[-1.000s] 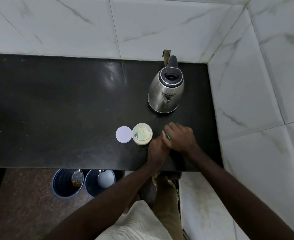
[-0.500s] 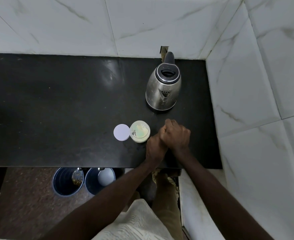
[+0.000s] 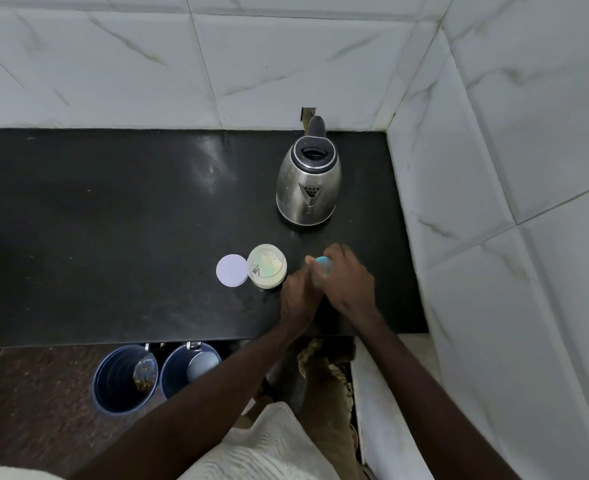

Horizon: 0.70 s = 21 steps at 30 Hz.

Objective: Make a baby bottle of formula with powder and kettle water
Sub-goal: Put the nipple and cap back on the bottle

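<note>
A person's left hand (image 3: 298, 296) and right hand (image 3: 350, 284), fingers curled, grip a baby bottle (image 3: 322, 271) on the black tabletop (image 3: 113, 220), between the kettle (image 3: 308, 181) and the tabletop's near edge, beside the open powder jar (image 3: 267, 266), whose markings are unreadable. The bottle's teal top, covered a second ago, now shows.

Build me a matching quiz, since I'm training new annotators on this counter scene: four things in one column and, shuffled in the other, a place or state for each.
Things
1. silver steel electric kettle
2. flat white round lid
3. clear round jar of pale powder
4. small blue-topped bottle

Places or states
A. gripped by the left hand and right hand
B. lying flat, leftmost on the black counter
C. uncovered, between the lid and the hands
D. standing alone at the back of the counter

Pairs: 1-D, 2-B, 3-C, 4-A.
</note>
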Tool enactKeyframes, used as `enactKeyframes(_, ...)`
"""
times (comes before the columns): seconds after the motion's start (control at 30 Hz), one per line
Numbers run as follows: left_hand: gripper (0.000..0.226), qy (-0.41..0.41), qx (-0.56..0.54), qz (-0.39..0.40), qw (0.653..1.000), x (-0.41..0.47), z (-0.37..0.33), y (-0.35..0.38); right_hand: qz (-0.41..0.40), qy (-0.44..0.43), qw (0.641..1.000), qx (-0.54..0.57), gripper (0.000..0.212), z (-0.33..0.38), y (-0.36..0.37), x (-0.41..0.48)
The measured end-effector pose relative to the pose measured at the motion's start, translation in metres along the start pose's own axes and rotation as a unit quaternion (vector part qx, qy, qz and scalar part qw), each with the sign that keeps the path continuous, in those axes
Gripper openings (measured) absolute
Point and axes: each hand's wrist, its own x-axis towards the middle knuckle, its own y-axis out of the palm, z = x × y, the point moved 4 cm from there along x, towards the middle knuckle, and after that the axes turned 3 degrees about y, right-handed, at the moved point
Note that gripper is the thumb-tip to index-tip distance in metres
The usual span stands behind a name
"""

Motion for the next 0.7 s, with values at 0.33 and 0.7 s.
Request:
enactKeyframes(0.33,0.054,-0.006,-0.06,-0.015,0.998,-0.005,-0.006,-0.006,0.049,0.053,0.995,0.07,0.059,-0.067,0.014,0.0)
enactKeyframes(0.7,0.045,-0.009,-0.038,-0.017,0.999,-0.005,-0.008,-0.007,0.034,0.022,0.999,0.006,0.048,-0.057,0.017,0.001)
